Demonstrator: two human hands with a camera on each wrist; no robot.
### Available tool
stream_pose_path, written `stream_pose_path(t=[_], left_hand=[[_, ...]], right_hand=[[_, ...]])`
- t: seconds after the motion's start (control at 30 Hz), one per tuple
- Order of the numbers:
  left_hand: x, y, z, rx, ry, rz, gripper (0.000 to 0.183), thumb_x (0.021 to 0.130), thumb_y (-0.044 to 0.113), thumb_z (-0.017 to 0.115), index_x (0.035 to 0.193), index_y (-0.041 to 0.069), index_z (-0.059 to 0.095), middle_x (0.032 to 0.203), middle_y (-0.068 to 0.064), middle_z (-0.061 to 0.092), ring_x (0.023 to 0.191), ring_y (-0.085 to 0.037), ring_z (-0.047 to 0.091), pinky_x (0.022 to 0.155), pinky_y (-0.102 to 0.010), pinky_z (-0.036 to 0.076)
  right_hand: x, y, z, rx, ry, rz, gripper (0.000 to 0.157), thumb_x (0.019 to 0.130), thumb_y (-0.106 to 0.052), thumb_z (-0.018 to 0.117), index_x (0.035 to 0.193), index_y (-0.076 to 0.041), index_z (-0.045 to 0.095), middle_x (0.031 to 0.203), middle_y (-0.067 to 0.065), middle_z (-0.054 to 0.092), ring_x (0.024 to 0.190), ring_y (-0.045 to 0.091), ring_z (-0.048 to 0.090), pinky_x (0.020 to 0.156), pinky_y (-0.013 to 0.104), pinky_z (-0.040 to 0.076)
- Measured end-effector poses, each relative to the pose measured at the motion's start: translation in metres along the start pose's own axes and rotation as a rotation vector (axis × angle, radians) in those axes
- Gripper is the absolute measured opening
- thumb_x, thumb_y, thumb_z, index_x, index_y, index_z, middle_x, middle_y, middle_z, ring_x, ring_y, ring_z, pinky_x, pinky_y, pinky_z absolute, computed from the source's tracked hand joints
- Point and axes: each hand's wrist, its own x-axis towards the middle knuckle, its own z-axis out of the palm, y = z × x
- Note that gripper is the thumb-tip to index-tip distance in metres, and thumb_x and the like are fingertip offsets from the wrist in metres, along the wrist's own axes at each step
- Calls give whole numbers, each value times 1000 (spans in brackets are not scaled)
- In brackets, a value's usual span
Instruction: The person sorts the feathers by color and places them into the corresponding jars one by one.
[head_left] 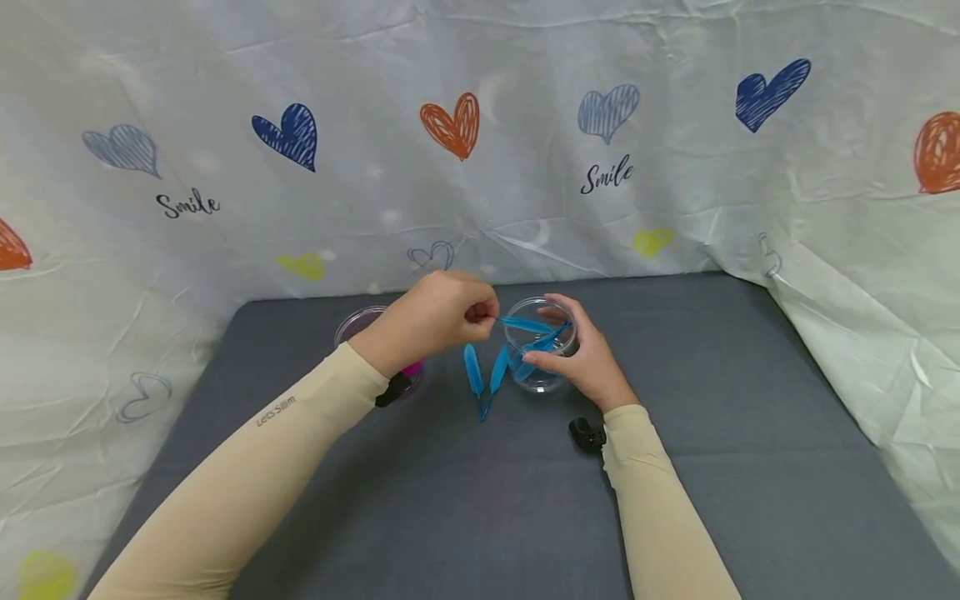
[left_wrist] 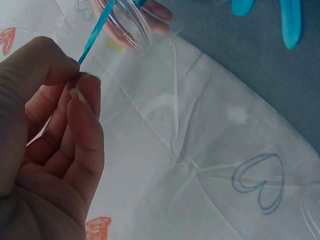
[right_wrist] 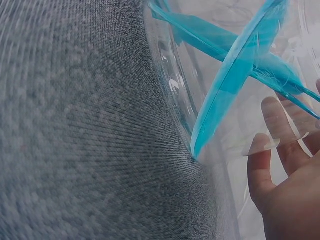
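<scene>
A clear plastic jar [head_left: 542, 385] stands on the grey table, its wall gripped by my right hand [head_left: 588, 360] with thumb in front and fingers behind. Several blue feathers lie crossed inside it, one blue feather [right_wrist: 225, 85] plain in the right wrist view. My left hand [head_left: 438, 317] pinches another blue feather [head_left: 527, 324] by its quill between thumb and forefinger; the feather reaches over the jar's mouth. Two more feathers lie on the table just left of the jar, a left feather [head_left: 473, 370] and a right feather [head_left: 498, 370], their quill ends meeting.
A second clear jar [head_left: 347, 327] with something pink [head_left: 413, 368] in it stands behind my left wrist, partly hidden. The grey tabletop [head_left: 480, 517] spreads around. A white curtain [head_left: 525, 50] with printed hearts hangs behind the table and at its sides.
</scene>
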Motion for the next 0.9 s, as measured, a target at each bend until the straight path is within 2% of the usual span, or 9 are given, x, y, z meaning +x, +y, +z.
stream_pose_path(t=[0.13, 0.33, 0.6, 0.9], left_hand=[[6, 3, 2, -15, -52, 19, 12, 96, 5, 71, 90, 15, 74, 84, 2, 61, 76, -14, 54, 71, -30, 50], [14, 5, 9, -25, -88, 50, 14, 96, 6, 69, 89, 17, 73, 83, 2, 59, 77, -13, 53, 71, -29, 48], [19, 8, 18, -49, -92, 61, 14, 102, 9, 69, 92, 17, 74, 85, 2, 61, 77, -13, 54, 71, -29, 48], [16, 6, 28, -36, -69, 54, 9, 104, 17, 73, 108, 15, 81, 102, 1, 72, 86, -12, 65, 80, -28, 61]], right_hand=[[0, -1, 0, 12, -1, 3, 87, 89, -43, 90, 160, -45, 40, 158, -8, 55, 150, 20, 47, 126, 57, 38], [0, 0, 0, 12, -4, 4, 89, 89, -42, 91, 162, -42, 40, 158, -8, 55, 151, 20, 47, 125, 56, 39], [-1, 0, 0, 15, -10, -3, 89, 90, -43, 90, 163, -41, 39, 160, -6, 54, 152, 21, 47, 124, 58, 39], [0, 0, -1, 18, -11, -10, 91, 89, -45, 90, 164, -37, 39, 160, -7, 55, 150, 20, 48, 120, 58, 41]])
